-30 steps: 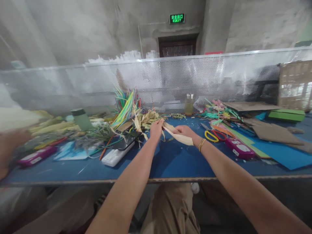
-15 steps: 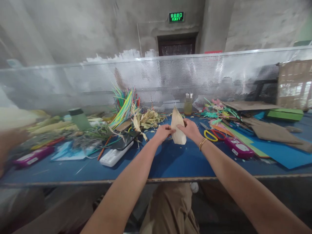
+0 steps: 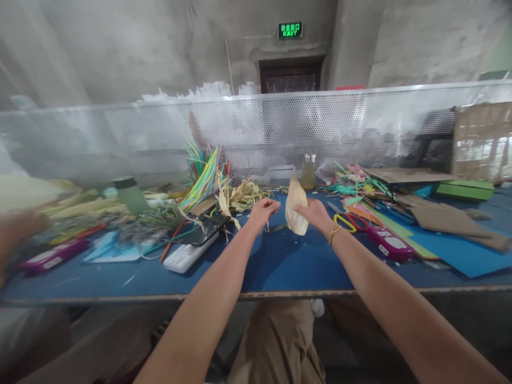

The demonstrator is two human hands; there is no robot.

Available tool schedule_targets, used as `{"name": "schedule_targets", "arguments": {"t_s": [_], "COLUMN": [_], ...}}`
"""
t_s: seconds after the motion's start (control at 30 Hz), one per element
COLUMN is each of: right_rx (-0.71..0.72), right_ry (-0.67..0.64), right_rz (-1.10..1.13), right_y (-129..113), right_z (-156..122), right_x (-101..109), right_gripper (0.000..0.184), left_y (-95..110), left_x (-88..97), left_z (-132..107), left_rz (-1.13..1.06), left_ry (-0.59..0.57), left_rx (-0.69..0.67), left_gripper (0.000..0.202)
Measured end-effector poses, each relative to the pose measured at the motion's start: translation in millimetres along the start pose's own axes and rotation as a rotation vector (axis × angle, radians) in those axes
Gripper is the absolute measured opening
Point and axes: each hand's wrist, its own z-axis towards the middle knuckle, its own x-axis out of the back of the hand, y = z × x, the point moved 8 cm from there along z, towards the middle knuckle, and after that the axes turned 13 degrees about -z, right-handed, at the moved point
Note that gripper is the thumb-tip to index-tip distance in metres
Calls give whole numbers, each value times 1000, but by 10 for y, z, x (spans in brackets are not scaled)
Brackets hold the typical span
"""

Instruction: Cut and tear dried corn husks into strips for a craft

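Note:
My right hand (image 3: 318,213) is closed on a pale dried corn husk (image 3: 296,207), which stands upright above the blue table top (image 3: 288,261). A short way to the left, my left hand (image 3: 262,210) has its fingers curled in; whether it pinches a thin strip I cannot make out. It is apart from the husk. Behind my left hand lies a heap of dried husks (image 3: 242,196). Yellow-handled scissors (image 3: 347,222) lie just right of my right wrist, which wears a gold bracelet.
Coloured strips (image 3: 204,173) fan up at the back left, with a phone (image 3: 204,230), a white box (image 3: 188,255) and a green cup (image 3: 130,194) nearby. A glass jar (image 3: 309,170), magenta case (image 3: 390,242), coloured paper and cardboard (image 3: 440,216) lie right. A perforated screen (image 3: 256,133) closes the back.
The husk went from lying stretched between both hands to standing upright. My left hand has now let go of it and moved left; my right hand alone holds it.

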Motion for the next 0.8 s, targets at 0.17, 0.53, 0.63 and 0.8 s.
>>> {"name": "schedule_targets", "arguments": {"t_s": [0.17, 0.53, 0.63, 0.8], "right_rx": [111, 108, 101, 127], "right_ry": [-30, -82, -86, -104], "right_rz": [28, 81, 81, 110], "right_y": [-176, -203, -189, -189], "right_z": [-63, -89, -86, -71], "right_x": [-77, -103, -113, -133], "right_gripper": [25, 27, 28, 27], "left_y": [-116, -98, -94, -110], "left_x": [-249, -212, -209, -220], "left_z": [-63, -83, -93, -102], "left_rz": [45, 56, 73, 41], "left_ry": [-165, -90, -79, -92], "left_rx": [10, 15, 22, 40], "left_gripper": [26, 23, 22, 24]}}
